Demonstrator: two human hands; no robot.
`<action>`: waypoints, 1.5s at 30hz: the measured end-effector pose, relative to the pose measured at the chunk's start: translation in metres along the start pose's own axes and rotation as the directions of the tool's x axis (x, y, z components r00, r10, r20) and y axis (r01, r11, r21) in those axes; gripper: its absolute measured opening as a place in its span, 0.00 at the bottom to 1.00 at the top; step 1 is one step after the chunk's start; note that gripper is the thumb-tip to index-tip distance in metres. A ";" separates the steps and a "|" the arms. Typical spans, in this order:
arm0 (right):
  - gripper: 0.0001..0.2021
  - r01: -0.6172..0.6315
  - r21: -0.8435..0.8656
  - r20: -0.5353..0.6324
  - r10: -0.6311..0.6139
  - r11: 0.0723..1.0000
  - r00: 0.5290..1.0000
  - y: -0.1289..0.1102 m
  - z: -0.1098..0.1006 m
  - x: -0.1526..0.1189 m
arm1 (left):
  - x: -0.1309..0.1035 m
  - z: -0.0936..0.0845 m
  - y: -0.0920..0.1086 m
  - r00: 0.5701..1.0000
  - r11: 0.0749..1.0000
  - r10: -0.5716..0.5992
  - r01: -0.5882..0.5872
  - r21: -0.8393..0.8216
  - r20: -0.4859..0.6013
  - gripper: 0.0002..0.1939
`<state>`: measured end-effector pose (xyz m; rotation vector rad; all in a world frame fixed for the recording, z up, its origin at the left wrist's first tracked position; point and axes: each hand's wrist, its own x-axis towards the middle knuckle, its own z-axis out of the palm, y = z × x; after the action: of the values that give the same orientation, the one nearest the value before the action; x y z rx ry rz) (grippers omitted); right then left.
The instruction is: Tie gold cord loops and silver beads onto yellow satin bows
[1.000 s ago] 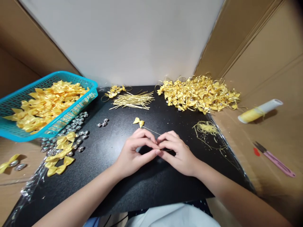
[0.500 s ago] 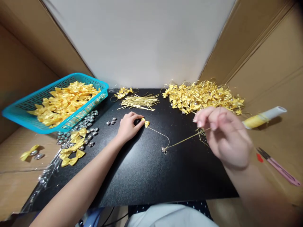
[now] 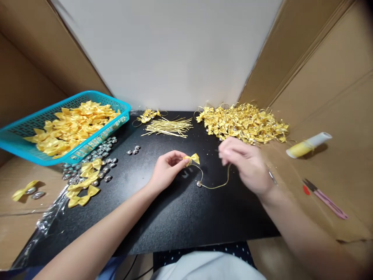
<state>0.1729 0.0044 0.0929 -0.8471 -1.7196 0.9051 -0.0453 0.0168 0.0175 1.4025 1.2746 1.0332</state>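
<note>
My left hand [image 3: 167, 169] pinches a small yellow ribbon bow [image 3: 193, 158] between thumb and fingertips, above the black table. From the bow a thin gold cord [image 3: 217, 188] curves down and then up to my right hand [image 3: 246, 163]. A silver bell [image 3: 199, 183] is on the cord between the two hands, at or just over the table. My right hand is closed on the cord's end, its fingers slightly blurred. A thin dark tip shows at those fingers, too small to name.
On the left stands a blue basket [image 3: 124, 116] of yellow bows, with silver bells [image 3: 107, 149] and loose bows [image 3: 84, 190] beside it. Cut gold cords [image 3: 169, 127] lie at the back, finished-looking bow pieces [image 3: 247, 122] heaped right of them. Pink-handled snips [image 3: 329, 202] and a tube [image 3: 309, 144] lie right.
My left hand has lifted the bow from the table and shifted right. My right hand has moved left and slightly lower, so the cord hangs slacker.
</note>
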 end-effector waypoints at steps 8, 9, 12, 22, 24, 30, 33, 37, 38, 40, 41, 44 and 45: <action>0.15 -0.110 -0.139 -0.030 0.107 0.984 0.994 0.052 0.037 -0.026 | -0.022 0.016 0.008 0.998 0.993 0.060 -0.060 -0.103 -0.001 0.09; 0.15 -0.111 -0.115 -0.033 0.108 0.987 0.994 0.052 0.038 -0.028 | -0.023 0.017 0.008 0.997 0.992 0.078 -0.078 -0.100 -0.003 0.08; 0.15 -0.127 -0.035 -0.059 0.125 0.991 0.990 0.051 0.042 -0.033 | -0.026 0.018 0.006 0.987 0.986 0.161 -0.161 -0.030 -0.027 0.04; 0.14 -0.088 0.029 -0.096 0.090 0.996 0.991 0.049 0.050 -0.036 | -0.033 0.020 0.003 0.920 0.899 0.392 -0.377 0.222 -0.024 0.03; 0.14 -0.087 0.027 -0.098 0.089 0.996 0.991 0.049 0.050 -0.036 | -0.033 0.020 0.003 0.912 0.893 0.409 -0.394 0.219 -0.024 0.03; 0.14 -0.077 0.022 -0.095 0.079 0.997 0.992 0.047 0.050 -0.036 | -0.032 0.019 0.003 0.885 0.869 0.466 -0.456 0.190 -0.010 0.05; 0.14 -0.082 0.019 -0.097 0.084 0.996 0.992 0.048 0.051 -0.037 | -0.032 0.019 0.003 0.875 0.861 0.483 -0.473 0.186 -0.009 0.06; 0.13 -0.096 0.019 -0.091 0.098 0.995 0.991 0.049 0.051 -0.038 | -0.032 0.018 0.004 0.865 0.845 0.502 -0.489 0.216 -0.006 0.06; 0.13 -0.098 0.020 -0.090 0.099 0.995 0.991 0.049 0.051 -0.038 | -0.032 0.018 0.004 0.861 0.839 0.509 -0.495 0.228 -0.005 0.06; 0.13 -0.098 0.019 -0.091 0.099 0.995 0.991 0.049 0.051 -0.038 | -0.032 0.018 0.005 0.850 0.824 0.526 -0.510 0.247 -0.001 0.06; 0.13 -0.097 0.017 -0.091 0.098 0.995 0.991 0.048 0.051 -0.038 | -0.032 0.018 0.005 0.846 0.818 0.534 -0.516 0.254 0.000 0.05; 0.13 -0.089 0.005 -0.090 0.089 0.996 0.992 0.048 0.053 -0.038 | -0.032 0.018 0.006 0.837 0.805 0.547 -0.527 0.274 0.004 0.05; 0.13 -0.085 -0.002 -0.090 0.084 0.996 0.992 0.048 0.053 -0.039 | -0.032 0.018 0.006 0.834 0.800 0.552 -0.531 0.280 0.006 0.05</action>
<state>0.1393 -0.0156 0.0213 -0.9565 -1.6199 0.9049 -0.0298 -0.0169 0.0206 2.0366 1.1151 1.3371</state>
